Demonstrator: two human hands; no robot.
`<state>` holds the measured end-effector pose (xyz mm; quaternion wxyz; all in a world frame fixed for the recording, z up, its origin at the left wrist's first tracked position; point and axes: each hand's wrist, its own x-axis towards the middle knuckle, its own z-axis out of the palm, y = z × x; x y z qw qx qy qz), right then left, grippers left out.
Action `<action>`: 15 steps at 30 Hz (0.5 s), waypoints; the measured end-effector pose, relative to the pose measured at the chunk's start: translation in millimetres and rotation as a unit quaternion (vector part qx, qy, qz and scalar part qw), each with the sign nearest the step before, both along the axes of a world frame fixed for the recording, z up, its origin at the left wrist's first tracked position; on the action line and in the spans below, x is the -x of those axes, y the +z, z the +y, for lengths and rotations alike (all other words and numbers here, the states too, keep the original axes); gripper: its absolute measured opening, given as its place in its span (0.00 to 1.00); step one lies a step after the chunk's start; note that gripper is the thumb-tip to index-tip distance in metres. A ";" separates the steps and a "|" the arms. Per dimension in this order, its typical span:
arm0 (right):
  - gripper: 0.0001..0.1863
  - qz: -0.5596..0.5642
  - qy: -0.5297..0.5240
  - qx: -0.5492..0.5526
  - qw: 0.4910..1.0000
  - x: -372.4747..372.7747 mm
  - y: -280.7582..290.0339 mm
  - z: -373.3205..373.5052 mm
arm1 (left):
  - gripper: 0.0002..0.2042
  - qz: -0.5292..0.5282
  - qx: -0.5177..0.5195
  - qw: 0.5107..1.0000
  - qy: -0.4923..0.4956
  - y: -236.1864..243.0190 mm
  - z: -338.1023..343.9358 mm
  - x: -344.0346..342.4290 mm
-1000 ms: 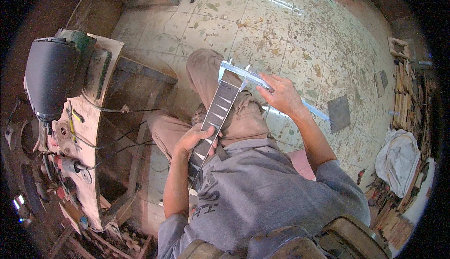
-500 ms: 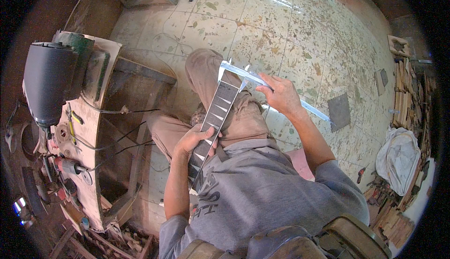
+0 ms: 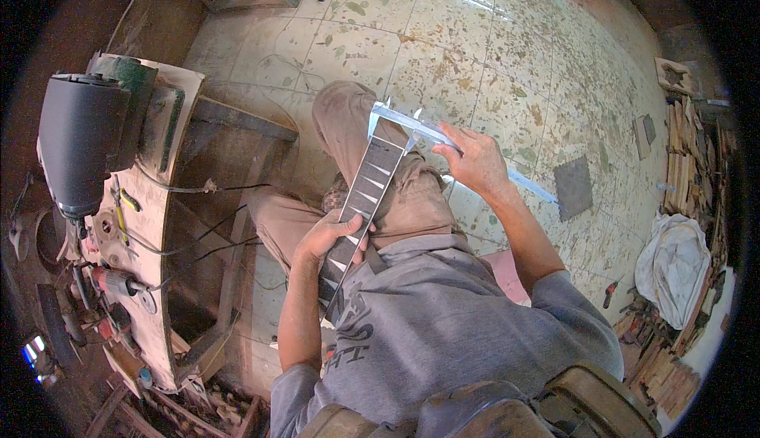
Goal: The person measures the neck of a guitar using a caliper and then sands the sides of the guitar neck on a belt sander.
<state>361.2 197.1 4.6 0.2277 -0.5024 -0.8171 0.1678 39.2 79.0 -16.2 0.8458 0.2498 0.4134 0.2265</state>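
Observation:
A dark guitar fretboard [image 3: 369,186] with pale pointed inlays and light edges lies slanted over my lap. My left hand [image 3: 324,235] is closed around its lower part, the thumb across the top face. In my right hand [image 3: 477,161] is a silver caliper [image 3: 431,130], gripped along its beam with the thumb near the slider. The caliper's jaws straddle the far end of the fretboard, one at each side edge. Whether both jaws touch the edges I cannot tell. The caliper's beam runs out past my right wrist.
On the left stands a wooden workbench [image 3: 150,279] bearing a dark machine [image 3: 83,141], yellow-handled pliers [image 3: 129,199] and a red angle grinder [image 3: 119,281]. A dark square piece [image 3: 573,188] lies on the tiled floor. At right are a white sack [image 3: 673,270] and stacked wood strips [image 3: 679,161].
Almost nothing differs; both hands, the fretboard and the caliper stay in place. The view has shifted very slightly.

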 end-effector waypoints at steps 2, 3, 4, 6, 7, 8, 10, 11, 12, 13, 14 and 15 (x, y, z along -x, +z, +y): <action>0.23 0.002 -0.002 0.000 1.000 -0.8 -0.9 0.6 | 0.26 0.000 0.002 1.000 0.004 1.8 1.6 -1.3; 0.23 0.002 -0.004 0.001 1.000 -1.2 -0.7 0.7 | 0.26 0.000 0.007 1.000 0.009 3.8 2.5 -2.1; 0.23 0.003 -0.005 0.002 1.000 -1.1 -0.2 0.5 | 0.25 0.001 0.013 1.000 0.014 5.5 3.3 -2.4; 0.23 -0.001 -0.011 0.010 1.000 -0.1 1.9 0.1 | 0.26 -0.001 0.009 1.000 0.010 4.7 5.1 -1.0; 0.23 -0.006 -0.014 0.017 1.000 0.5 3.9 0.1 | 0.26 -0.003 0.007 1.000 0.008 4.2 5.7 -0.8; 0.23 -0.010 -0.017 0.024 1.000 1.3 4.9 0.0 | 0.25 -0.004 0.012 1.000 0.007 4.7 6.1 -0.1; 0.21 0.005 -0.009 -0.005 1.000 4.1 2.4 2.1 | 0.25 -0.006 0.018 1.000 0.012 7.0 5.7 2.1; 0.20 0.013 -0.001 -0.022 1.000 6.7 2.4 4.7 | 0.24 -0.016 0.028 0.999 0.013 5.8 4.0 2.8; 0.19 0.021 -0.028 -0.003 0.999 7.0 5.1 2.4 | 0.24 -0.026 0.037 0.999 0.017 2.4 0.8 2.4; 0.18 0.032 -0.041 0.012 0.999 9.7 10.9 0.6 | 0.23 -0.034 0.041 0.998 0.033 0.8 -2.6 4.8; 0.18 0.046 -0.047 0.027 0.997 13.6 16.1 -0.4 | 0.22 -0.031 0.052 0.997 0.037 3.7 -6.2 5.2; 0.16 0.047 -0.060 -0.002 0.997 12.4 11.3 1.6 | 0.21 -0.026 0.060 0.997 0.047 7.1 -8.3 4.7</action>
